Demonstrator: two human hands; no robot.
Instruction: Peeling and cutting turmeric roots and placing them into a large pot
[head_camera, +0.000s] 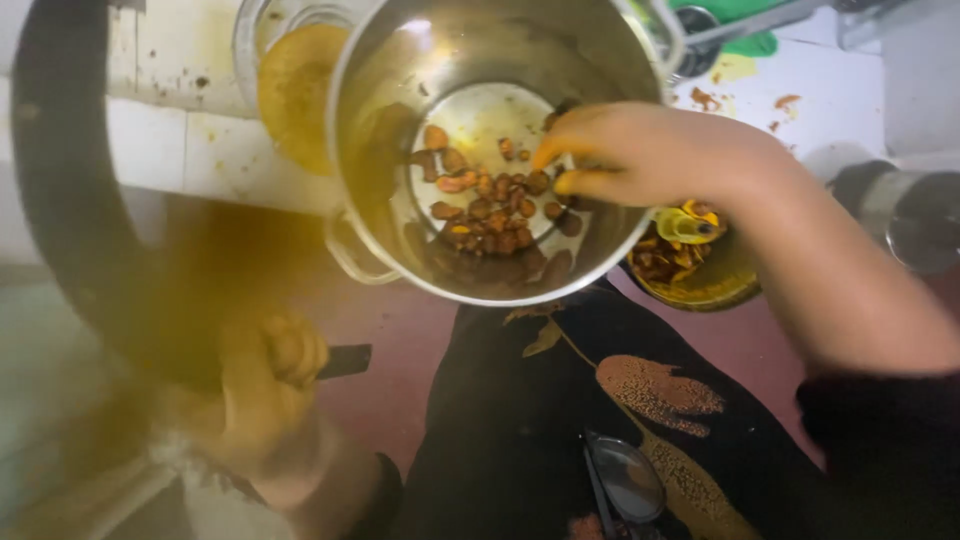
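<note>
While the right hand (640, 155) is reaching into the steel pot (490, 150) from 3 o'clock, the pot is sitting tilted toward the camera at 12 o'clock, above the person's dark lap. Brown root pieces (490, 205) are lying on its bottom; fingers are pinching together right at the pile, yellow-stained at the tips, but I cannot tell whether a piece is actually in the pinch.

Left hand (270, 375) at 7 o'clock is clenching a dark handle (345, 360), heavily stained yellow, badly blurred. Blade, if any, isn't showing.

Risks, my read:
- pot is leaning with nothing visibly steadying it; a push from the reaching hand could be tipping it and spilling the pieces onto the lap
- stained fingers look slippery, so a piece could be dropping on the way out
- the handled tool is staying close to the knee while attention is on the pot

Around: yellow-stained tiles (180, 130) at 10 o'clock, small bowl of scraps (690, 265) at 3 o'clock just beside the pot and partly under the wrist, crowding the way out.
</note>
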